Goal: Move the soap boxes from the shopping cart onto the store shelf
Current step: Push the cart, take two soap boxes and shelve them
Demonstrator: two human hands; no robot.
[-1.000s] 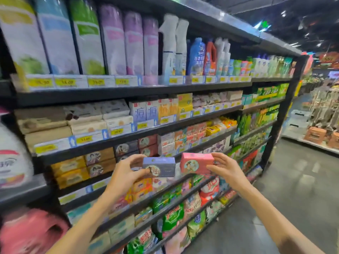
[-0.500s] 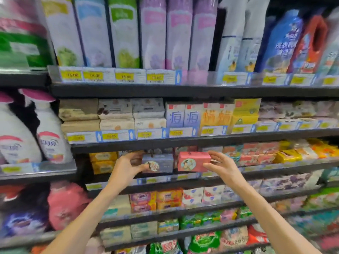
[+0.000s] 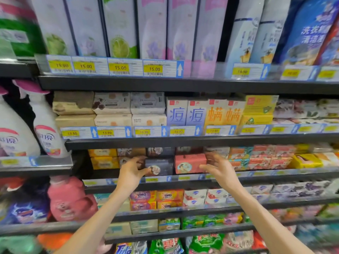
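A dark purple soap box (image 3: 160, 166) and a pink soap box (image 3: 189, 164) sit side by side at the front of the third shelf (image 3: 183, 185), just under the shelf above. My left hand (image 3: 131, 171) grips the purple box at its left end, thumb on its front face. At the pink box's right end is my right hand (image 3: 219, 168), thumb against its front and blurred fingers spread over its top corner. Similar purple and pink boxes stand behind them. The shopping cart is out of view.
Yellow soap boxes (image 3: 103, 159) stand left of the purple box, orange and red ones (image 3: 260, 158) right of the pink box. Spray bottles (image 3: 45, 129) stand at the left. Tall refill packs (image 3: 119, 28) fill the top shelf. Lower shelves hold several more soap packs (image 3: 156, 199).
The view has closed in on the shelves. Both hands have pushed the purple and pink boxes forward from in front of the shelf to its front edge.
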